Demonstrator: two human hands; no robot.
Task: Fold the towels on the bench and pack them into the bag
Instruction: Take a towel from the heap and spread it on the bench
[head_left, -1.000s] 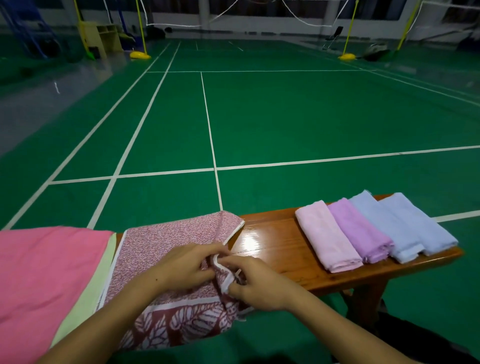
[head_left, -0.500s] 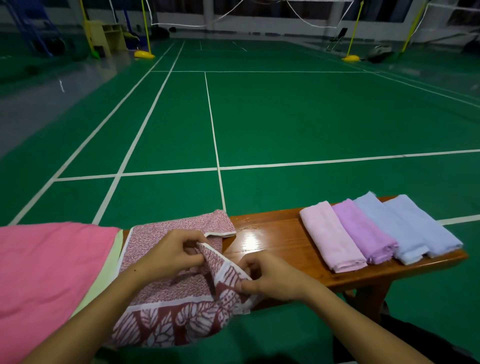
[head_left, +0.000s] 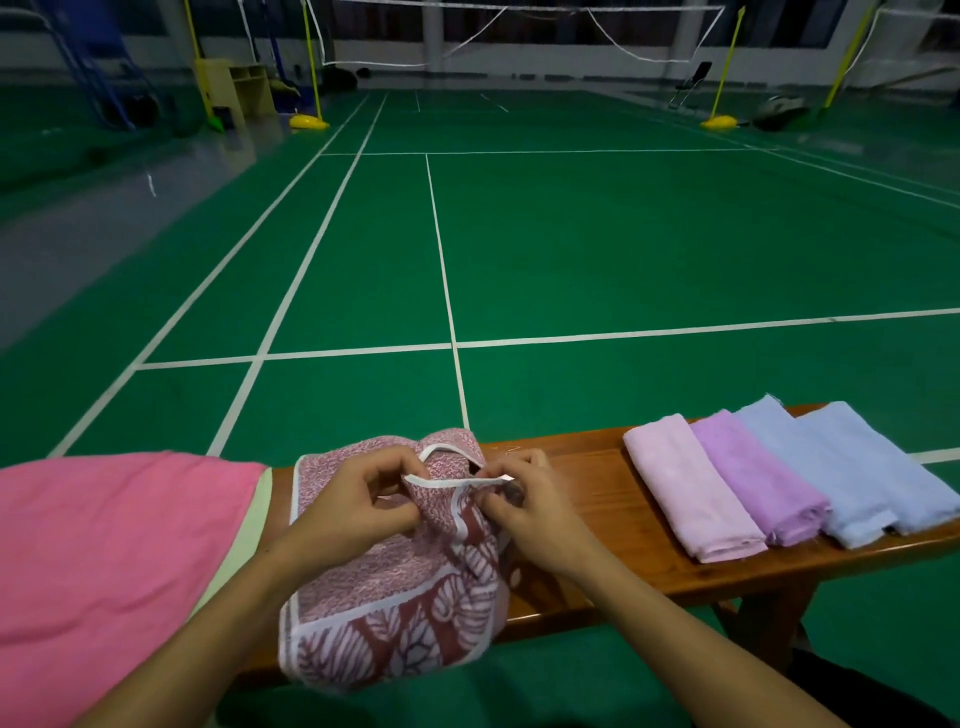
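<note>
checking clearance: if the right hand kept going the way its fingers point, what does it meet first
Its fingers point left, so probably the left hand, just across the patterned towel edge that the right hand also pinches; depth is unclear.

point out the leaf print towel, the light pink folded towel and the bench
leaf print towel (head_left: 415, 629), head view, on its leaf border
light pink folded towel (head_left: 685, 493), head view, on its top face
bench (head_left: 587, 499), head view, on bare wood

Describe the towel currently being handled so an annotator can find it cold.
On the wooden bench, look left of the four folded pastel towels, beside the pink cloth. Both hands pinch the patterned towel: alone in dark red and white, leaf-printed, white-edged.
</note>
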